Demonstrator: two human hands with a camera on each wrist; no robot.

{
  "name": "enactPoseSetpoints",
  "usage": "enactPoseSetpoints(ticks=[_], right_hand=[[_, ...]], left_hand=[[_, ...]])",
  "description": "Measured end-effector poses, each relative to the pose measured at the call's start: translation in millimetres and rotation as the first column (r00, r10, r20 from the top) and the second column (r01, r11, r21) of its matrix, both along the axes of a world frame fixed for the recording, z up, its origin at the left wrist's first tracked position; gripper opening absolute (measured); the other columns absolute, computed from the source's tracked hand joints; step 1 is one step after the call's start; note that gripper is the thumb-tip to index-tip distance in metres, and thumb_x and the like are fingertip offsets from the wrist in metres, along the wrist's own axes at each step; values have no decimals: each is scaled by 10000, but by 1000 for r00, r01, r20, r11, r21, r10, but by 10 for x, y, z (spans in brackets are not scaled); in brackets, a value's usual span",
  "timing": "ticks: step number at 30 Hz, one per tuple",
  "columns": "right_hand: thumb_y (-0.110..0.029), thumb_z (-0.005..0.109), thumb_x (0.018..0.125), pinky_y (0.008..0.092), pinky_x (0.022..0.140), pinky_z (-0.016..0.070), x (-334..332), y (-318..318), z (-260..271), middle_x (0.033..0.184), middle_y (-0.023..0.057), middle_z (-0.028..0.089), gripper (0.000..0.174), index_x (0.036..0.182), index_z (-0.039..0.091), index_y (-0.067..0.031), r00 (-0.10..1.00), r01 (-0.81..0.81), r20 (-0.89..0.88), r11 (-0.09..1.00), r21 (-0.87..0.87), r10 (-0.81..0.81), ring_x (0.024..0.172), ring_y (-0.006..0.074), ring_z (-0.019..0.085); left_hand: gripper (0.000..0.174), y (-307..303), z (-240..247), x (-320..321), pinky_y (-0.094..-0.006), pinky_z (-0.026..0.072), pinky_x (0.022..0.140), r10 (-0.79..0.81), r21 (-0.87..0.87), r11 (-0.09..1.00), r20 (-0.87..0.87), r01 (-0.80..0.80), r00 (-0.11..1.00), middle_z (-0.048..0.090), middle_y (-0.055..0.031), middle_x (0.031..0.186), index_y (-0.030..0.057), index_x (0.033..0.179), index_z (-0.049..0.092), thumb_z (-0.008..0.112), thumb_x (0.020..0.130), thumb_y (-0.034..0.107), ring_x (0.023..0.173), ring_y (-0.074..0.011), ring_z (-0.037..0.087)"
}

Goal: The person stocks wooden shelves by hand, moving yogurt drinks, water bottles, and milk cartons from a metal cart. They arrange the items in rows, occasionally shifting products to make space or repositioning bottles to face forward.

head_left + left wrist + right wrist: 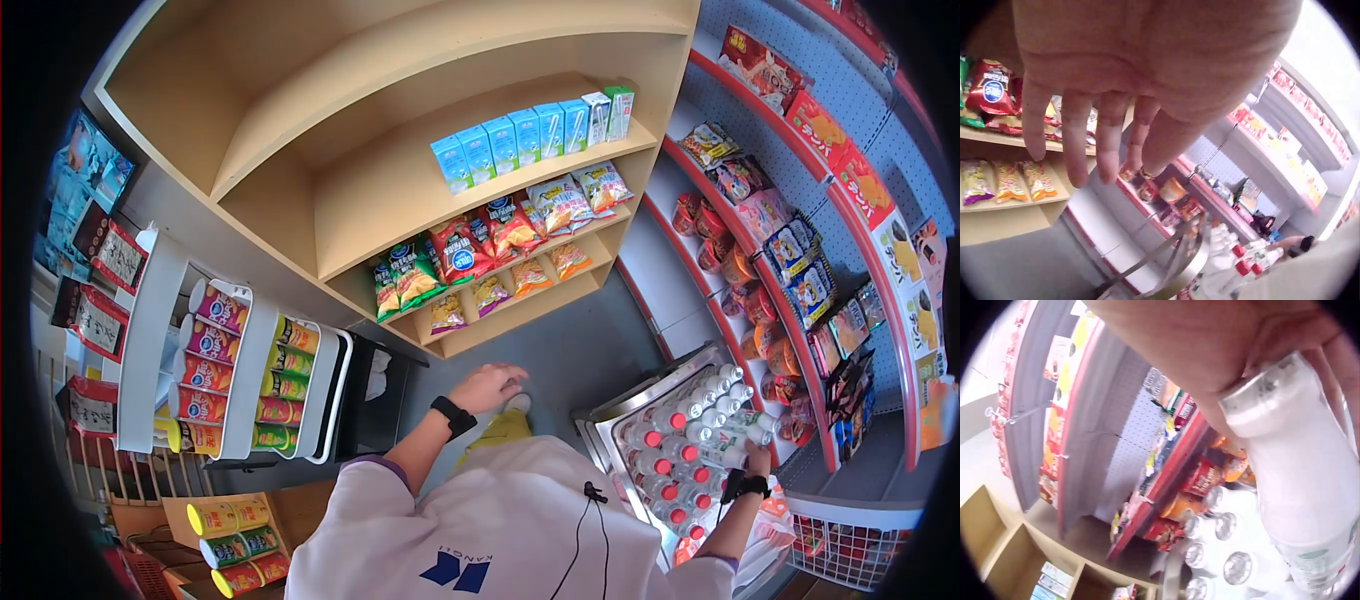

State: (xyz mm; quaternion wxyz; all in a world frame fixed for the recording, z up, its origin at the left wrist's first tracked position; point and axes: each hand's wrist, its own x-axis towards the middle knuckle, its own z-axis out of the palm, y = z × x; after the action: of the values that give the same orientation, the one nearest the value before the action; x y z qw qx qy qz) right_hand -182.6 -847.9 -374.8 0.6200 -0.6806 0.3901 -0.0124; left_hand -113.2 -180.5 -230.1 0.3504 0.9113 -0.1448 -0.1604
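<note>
My right hand grips a white bottle with a pale cap and a green-marked label. In the right wrist view the bottle is tilted, and the palm hides part of its far side. Below it stand several more white bottles with silvery tops. In the head view these share a metal cart with red-capped clear bottles. My left hand hangs in front of my body, holding nothing. Its fingers are spread and loosely extended in the left wrist view.
A wooden shelf unit ahead bears blue drink cartons and bagged chips. Red-edged racks of packaged snacks stand to the right, above a white wire basket. At left is a white rack of chip canisters.
</note>
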Motion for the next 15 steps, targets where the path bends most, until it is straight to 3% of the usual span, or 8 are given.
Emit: enactPoseSetpoints(ticks=[2, 6, 8, 10, 11, 12, 13, 15], right_hand=[[-179, 667, 864, 374, 614, 519, 42, 727, 1269, 884, 94, 661, 307, 1079, 615, 33, 980, 113, -153, 991, -76, -124, 774, 231, 657], [-211, 667, 881, 361, 719, 519, -95, 79, 909, 886, 111, 665, 375, 1136, 584, 50, 996, -69, 4, 842, -535, 84, 834, 247, 661], [-252, 684, 876, 349, 709, 492, -81, 604, 1386, 846, 137, 652, 468, 1196, 546, 59, 977, 88, 151, 361, -929, 150, 761, 253, 627], [-209, 673, 894, 334, 762, 477, 2, 1400, 2302, 982, 172, 641, 491, 1277, 517, 56, 989, -135, -74, 578, -805, 128, 806, 212, 574], [-194, 678, 880, 372, 637, 448, 18, 1495, 2173, 785, 164, 596, 447, 1211, 525, 64, 954, -11, 161, 567, -824, 252, 654, 245, 519], [-149, 676, 871, 373, 633, 447, 76, 1795, 2321, 771, 160, 584, 402, 1188, 534, 54, 923, 4, 187, 478, -878, 337, 652, 245, 514], [-142, 682, 859, 370, 626, 448, 126, 1969, 2317, 766, 162, 581, 384, 1166, 548, 45, 915, -99, 155, 581, -808, 372, 643, 239, 510], [-108, 685, 846, 393, 635, 464, 202, 2644, 2542, 812, 195, 618, 375, 1176, 563, 20, 862, -214, 118, 565, -797, 493, 689, 291, 596]], left_hand=[[290, -99, 91, 103, -380, 517, 877, 12, -71, 997, -6, -12, 1000, 668, -132, 1057, 75, 1165, 621, 638, 885, 148, 998, -279, 646], [439, -589, 311, 309, -371, 491, 953, -75, -433, 902, -181, -11, 981, 611, -83, 1206, 114, 1325, 521, 660, 912, 167, 1150, -194, 580], [620, -958, 435, 342, -384, 439, 1023, -251, -648, 762, -302, -5, 920, 472, -92, 1377, 157, 1468, 328, 644, 936, 189, 1277, -202, 465], [751, -1370, 502, 337, -400, 369, 1087, -418, -807, 588, -357, -50, 835, 334, -130, 1476, 193, 1525, 159, 636, 944, 191, 1359, -242, 362], [817, -1548, 563, 327, -401, 348, 1097, -461, -828, 542, -436, -144, 773, 304, -141, 1491, 201, 1533, 96, 652, 935, 220, 1376, -257, 334], [886, -1697, 646, 313, -403, 327, 1107, -503, -833, 497, -504, -242, 702, 274, -152, 1505, 209, 1541, 33, 668, 925, 249, 1393, -271, 306], [886, -1822, 793, 288, -403, 327, 1107, -502, -834, 496, -504, -243, 703, 274, -152, 1505, 209, 1541, 33, 668, 925, 249, 1393, -271, 306], [980, -2007, 1051, 251, -405, 332, 1096, -437, -753, 504, -645, -424, 626, 301, -148, 1474, 160, 1527, 40, 740, 860, 320, 1378, -263, 316]])
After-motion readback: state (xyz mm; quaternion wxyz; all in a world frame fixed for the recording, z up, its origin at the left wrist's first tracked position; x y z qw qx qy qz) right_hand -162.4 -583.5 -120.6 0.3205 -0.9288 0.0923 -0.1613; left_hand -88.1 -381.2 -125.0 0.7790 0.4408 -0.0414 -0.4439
